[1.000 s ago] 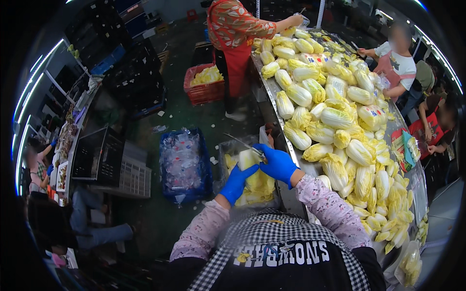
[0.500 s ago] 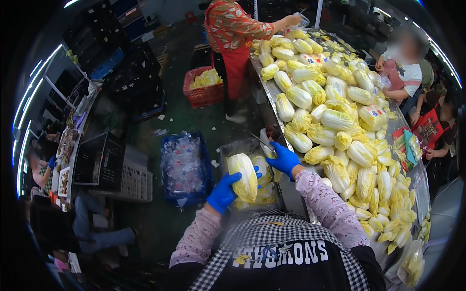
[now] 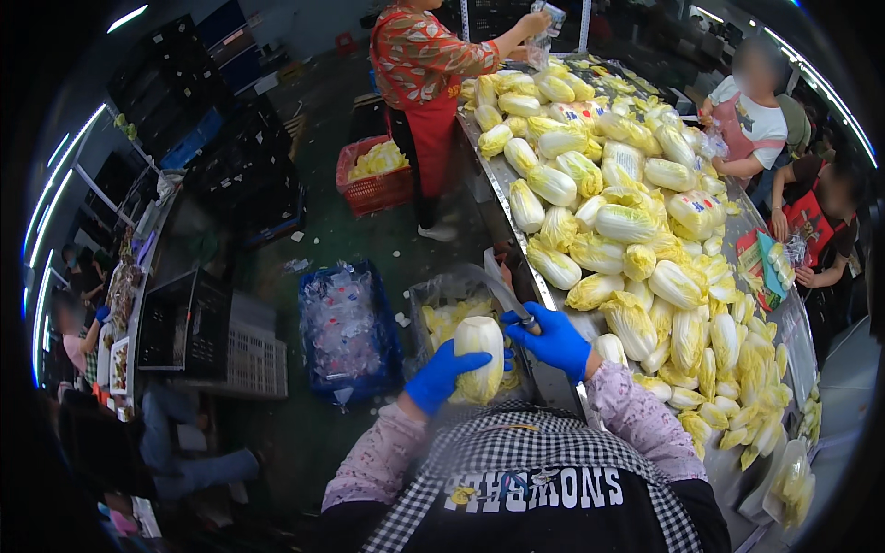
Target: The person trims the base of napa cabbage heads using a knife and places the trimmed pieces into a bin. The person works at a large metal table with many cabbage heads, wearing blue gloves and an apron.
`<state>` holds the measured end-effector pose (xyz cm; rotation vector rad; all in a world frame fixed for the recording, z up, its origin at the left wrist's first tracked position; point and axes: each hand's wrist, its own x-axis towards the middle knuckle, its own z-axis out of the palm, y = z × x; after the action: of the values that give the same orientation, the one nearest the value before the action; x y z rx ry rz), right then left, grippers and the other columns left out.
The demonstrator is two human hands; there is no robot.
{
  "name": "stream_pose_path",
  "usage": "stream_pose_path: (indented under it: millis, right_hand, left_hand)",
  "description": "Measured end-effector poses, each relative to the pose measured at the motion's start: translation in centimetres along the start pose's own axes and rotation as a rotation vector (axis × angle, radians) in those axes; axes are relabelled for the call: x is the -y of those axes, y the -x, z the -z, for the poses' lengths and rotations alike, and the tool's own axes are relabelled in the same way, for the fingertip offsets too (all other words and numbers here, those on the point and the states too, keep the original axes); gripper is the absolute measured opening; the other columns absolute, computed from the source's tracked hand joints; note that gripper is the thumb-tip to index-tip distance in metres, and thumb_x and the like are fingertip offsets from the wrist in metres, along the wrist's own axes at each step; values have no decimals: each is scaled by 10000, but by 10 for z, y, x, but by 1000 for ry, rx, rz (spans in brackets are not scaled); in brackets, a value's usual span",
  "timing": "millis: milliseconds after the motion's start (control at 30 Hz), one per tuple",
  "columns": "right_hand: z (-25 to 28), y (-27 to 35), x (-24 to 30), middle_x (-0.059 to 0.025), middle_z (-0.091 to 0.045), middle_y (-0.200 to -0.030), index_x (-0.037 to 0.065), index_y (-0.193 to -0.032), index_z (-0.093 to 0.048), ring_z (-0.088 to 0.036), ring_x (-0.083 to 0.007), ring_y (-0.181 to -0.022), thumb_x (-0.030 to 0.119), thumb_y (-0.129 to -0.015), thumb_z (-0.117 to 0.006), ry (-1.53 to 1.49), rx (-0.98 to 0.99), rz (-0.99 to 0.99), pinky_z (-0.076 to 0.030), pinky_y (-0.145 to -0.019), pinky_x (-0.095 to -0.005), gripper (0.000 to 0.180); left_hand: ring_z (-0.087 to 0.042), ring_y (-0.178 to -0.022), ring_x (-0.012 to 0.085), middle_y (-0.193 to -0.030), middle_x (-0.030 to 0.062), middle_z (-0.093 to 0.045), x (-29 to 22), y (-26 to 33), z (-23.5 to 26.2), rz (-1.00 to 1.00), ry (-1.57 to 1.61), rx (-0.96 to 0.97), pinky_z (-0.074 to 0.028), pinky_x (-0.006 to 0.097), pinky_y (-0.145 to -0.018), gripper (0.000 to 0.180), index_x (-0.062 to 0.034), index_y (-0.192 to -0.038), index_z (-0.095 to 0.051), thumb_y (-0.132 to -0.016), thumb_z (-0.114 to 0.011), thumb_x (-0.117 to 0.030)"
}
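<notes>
In front of my body, my left hand [image 3: 437, 378] in a blue glove is wrapped round a napa cabbage [image 3: 479, 348], pale and flat-topped, held upright. My right hand [image 3: 555, 343], also gloved in blue, grips a knife [image 3: 502, 293] by its handle. The broad blade points up and to the left, beyond the cabbage and apart from it. Below my hands, a lined crate holds loose yellow-white cabbage leaves [image 3: 449, 316]. To the right of my right hand, a large heap of napa cabbages [image 3: 636, 226] covers the metal table [image 3: 502, 189].
Left of the leaf crate stands a blue crate [image 3: 395, 336] full of clear plastic bags. A red basket [image 3: 376, 196] of leaves sits by a co-worker in a red apron [image 3: 431, 138]. Other people [image 3: 751, 124] stand across the table. Black crates [image 3: 189, 318] are at left.
The cabbage has come down and slightly right, more upright. My right hand has lowered a little, and the blade now shows broadside. The co-worker in the red apron has raised a plastic bag.
</notes>
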<state>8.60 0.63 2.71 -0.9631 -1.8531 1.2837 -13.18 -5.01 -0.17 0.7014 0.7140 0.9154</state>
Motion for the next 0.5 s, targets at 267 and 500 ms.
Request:
stream_pose_path:
  millis: [267, 500]
  right_hand:
    - [5, 11, 43, -75, -575, -747, 108, -1017, -512, -610, -274, -642, 187, -796, -596, 860, 73, 363, -481, -550, -384, 249]
    - [-23, 6, 39, -80, -586, -785, 113, -1022, -510, -613, -277, -669, 190, -779, -611, 1011, 138, 267, -488, -570, -393, 275]
  left_hand:
    - [-601, -980, 181, -1088, 100, -625, -28, 18, -31, -191, -470, -138, -490, 311, -855, 464, 4, -1186, -541, -783, -714, -148]
    - [-581, -997, 170, -1106, 99, -610, -24, 33, -23, -208, -503, -193, -476, 313, -869, 499, 2, -1193, -532, -769, -733, -168]
